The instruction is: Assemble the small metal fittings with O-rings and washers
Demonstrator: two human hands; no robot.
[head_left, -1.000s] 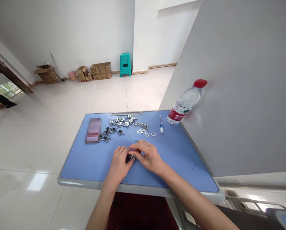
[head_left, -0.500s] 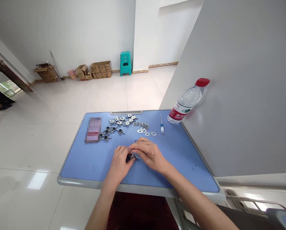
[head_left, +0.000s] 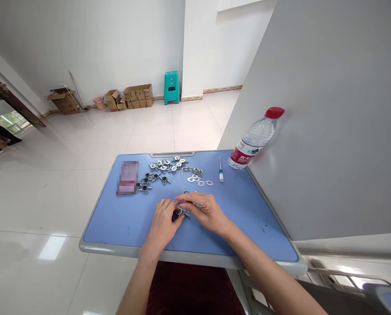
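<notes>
Near tabletop (head_left: 248,227) centre, left hand (head_left: 163,218) curled closed round small metal part (head_left: 181,213); right hand (head_left: 204,211) at its three o'clock, fingertips bunched, can't tell if gripping. Similar parts (head_left: 163,168) at eleven, flat plates (head_left: 194,178) at one.

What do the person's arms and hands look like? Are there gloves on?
No gloves: the left hand and right hand are bare. The left forearm and right forearm show no sleeves, watch or bracelet. I can't tell if there's a ring.
</notes>
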